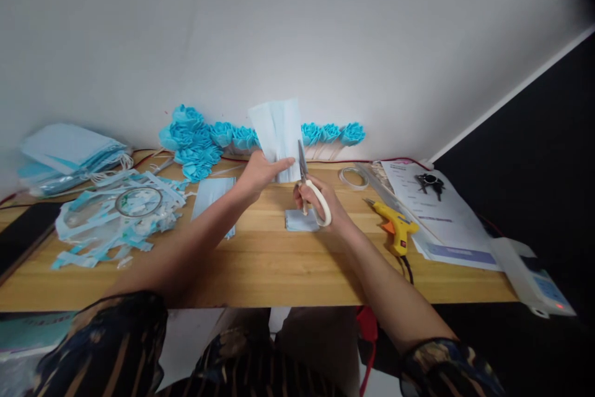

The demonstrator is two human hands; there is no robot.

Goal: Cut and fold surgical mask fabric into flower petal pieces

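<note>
My left hand (263, 173) pinches a pale blue pleated face mask sheet (277, 127) by its lower part, holding it upright above the table. In my right hand (323, 200) is a pair of scissors (320, 202) with white handles, my fingers through the loops. The blades point up along the right edge of the sheet; whether they touch it I cannot tell. Below my right hand lies a small stack of cut blue pieces (301, 222). Flat beside my left forearm are more blue mask sheets (204, 197), partly covered by the arm.
Blue artificial flowers (190, 140) line the wall. At left are a pile of masks (69, 152) and cut strips (100, 220) around a tape roll (138, 202). To the right lie a yellow glue gun (396, 226), another tape roll (353, 178), papers (418, 205), keys (430, 184) and a white device (530, 276).
</note>
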